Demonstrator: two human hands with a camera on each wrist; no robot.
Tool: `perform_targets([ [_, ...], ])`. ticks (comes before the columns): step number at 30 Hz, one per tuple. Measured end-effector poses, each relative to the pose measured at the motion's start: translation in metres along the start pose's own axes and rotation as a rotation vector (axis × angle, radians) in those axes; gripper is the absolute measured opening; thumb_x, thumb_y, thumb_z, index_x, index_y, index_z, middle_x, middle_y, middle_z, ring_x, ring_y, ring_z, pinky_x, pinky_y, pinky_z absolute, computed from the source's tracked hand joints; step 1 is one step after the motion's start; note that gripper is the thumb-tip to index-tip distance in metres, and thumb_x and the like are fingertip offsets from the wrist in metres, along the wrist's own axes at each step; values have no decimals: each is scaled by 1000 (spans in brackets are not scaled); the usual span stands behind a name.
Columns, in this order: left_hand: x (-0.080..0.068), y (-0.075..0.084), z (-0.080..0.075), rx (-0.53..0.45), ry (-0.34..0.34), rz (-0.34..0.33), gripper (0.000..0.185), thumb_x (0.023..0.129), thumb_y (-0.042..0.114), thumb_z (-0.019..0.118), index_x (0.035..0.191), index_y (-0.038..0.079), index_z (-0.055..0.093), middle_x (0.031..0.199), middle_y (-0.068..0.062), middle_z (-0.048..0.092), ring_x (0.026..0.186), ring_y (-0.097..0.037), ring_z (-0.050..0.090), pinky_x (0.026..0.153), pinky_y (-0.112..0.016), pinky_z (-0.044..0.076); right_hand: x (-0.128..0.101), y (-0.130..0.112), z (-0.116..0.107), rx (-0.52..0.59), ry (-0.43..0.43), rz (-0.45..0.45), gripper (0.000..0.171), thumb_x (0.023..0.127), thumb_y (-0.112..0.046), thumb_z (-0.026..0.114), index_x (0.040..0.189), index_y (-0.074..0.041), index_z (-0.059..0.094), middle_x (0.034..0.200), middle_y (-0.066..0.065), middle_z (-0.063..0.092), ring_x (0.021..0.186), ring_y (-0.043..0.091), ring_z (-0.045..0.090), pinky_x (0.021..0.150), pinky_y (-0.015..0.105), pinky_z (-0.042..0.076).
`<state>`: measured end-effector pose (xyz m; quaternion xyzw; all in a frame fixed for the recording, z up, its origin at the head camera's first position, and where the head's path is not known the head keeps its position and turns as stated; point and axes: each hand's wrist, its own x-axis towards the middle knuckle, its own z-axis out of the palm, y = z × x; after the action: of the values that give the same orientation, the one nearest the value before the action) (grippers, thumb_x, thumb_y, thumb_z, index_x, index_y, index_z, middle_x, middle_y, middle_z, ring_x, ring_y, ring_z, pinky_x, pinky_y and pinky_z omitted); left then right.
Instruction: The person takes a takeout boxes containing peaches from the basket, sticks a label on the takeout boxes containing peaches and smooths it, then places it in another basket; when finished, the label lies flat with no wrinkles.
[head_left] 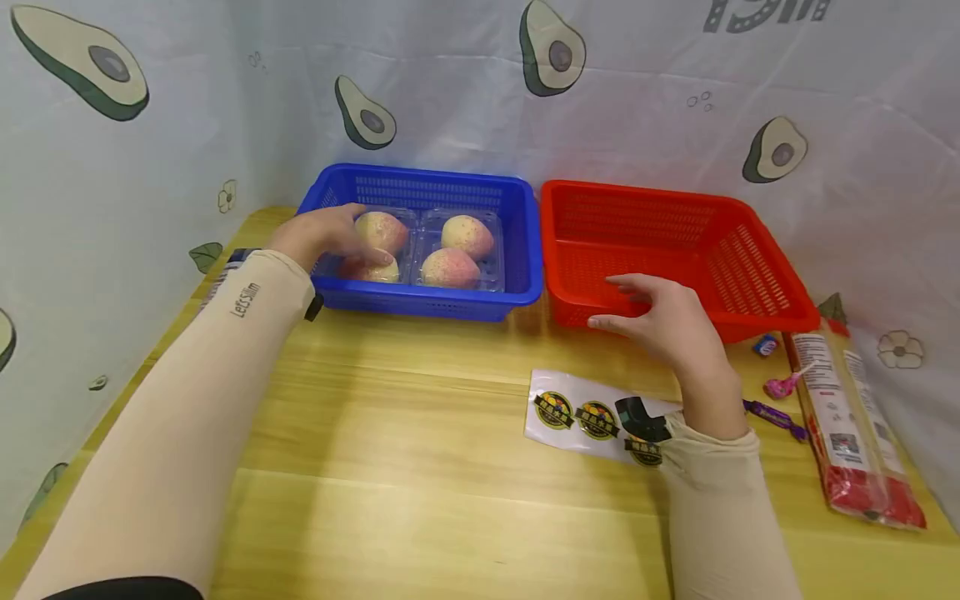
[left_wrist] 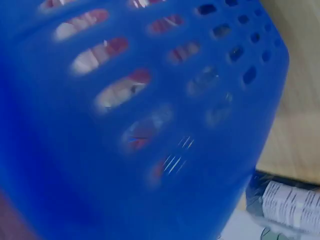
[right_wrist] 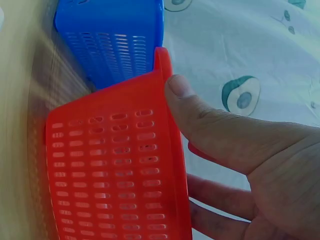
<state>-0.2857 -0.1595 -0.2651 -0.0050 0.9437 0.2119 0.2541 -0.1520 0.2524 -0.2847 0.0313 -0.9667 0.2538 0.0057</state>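
Two clear plastic boxes [head_left: 492, 279] lie side by side in the blue basket [head_left: 442, 300], each with pink-and-yellow peaches [head_left: 450, 268]. My left hand [head_left: 318, 233] reaches over the basket's left side, above the left box; its thumb extends across the front peach. Contact there cannot be made out, and some fingers are hidden. Only the basket wall [left_wrist: 115, 165] fills most of the left wrist view. At the front rim of the red basket [head_left: 660, 200] is my right hand [head_left: 675, 329], fingers and thumb apart. In the right wrist view the thumb [right_wrist: 215, 127] lies by the rim.
A sheet of round black-and-gold stickers [head_left: 555, 410] lies under my right forearm. To the right are a purple-wrapped candy [head_left: 776, 417], a pink lollipop [head_left: 782, 386], a small blue piece [head_left: 766, 345] and a red-and-white package [head_left: 847, 417]. An avocado-print curtain [head_left: 465, 108] stands behind the baskets.
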Motion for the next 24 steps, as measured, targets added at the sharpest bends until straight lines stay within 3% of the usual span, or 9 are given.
perform_targets([
  [4, 3, -3, 3, -13, -29, 1, 116, 87, 57, 72, 162, 16, -6, 164, -26, 4, 146, -50, 13, 113, -67, 18, 2, -4, 2, 4, -19, 4, 74, 83, -46, 82, 143, -9, 57, 140, 22, 54, 127, 43, 46, 102, 62, 38],
  [9, 6, -2, 8, -17, 26, 31, 120, 81, 63, 75, 163, 18, -1, 161, -29, 14, 143, -51, 17, 112, -68, 21, 1, -5, 2, -12, -25, 16, 67, 85, -41, 81, 141, -11, 59, 141, 21, 54, 127, 43, 45, 102, 64, 38],
  [16, 3, -2, 7, -51, 95, 59, 116, 79, 60, 78, 163, 24, 7, 160, -31, -16, 146, -51, -14, 108, -77, 11, 1, -3, 2, -10, -27, -9, 57, 87, -36, 80, 136, -12, 64, 139, 20, 56, 128, 43, 45, 103, 63, 37],
  [19, 0, -2, 6, -51, 110, 68, 111, 82, 56, 77, 163, 27, 9, 160, -31, -14, 146, -52, -5, 108, -75, 17, 2, -1, 3, -10, -25, -31, 50, 89, -33, 79, 132, -11, 67, 136, 20, 58, 127, 42, 46, 104, 62, 36],
  [24, -4, -1, 6, -78, 160, 81, 103, 85, 47, 77, 163, 26, 14, 160, -28, -2, 139, -52, 21, 102, -68, 37, 2, -1, 6, -10, -31, -45, 42, 92, -26, 76, 130, -10, 69, 133, 21, 60, 126, 43, 47, 104, 63, 37],
])
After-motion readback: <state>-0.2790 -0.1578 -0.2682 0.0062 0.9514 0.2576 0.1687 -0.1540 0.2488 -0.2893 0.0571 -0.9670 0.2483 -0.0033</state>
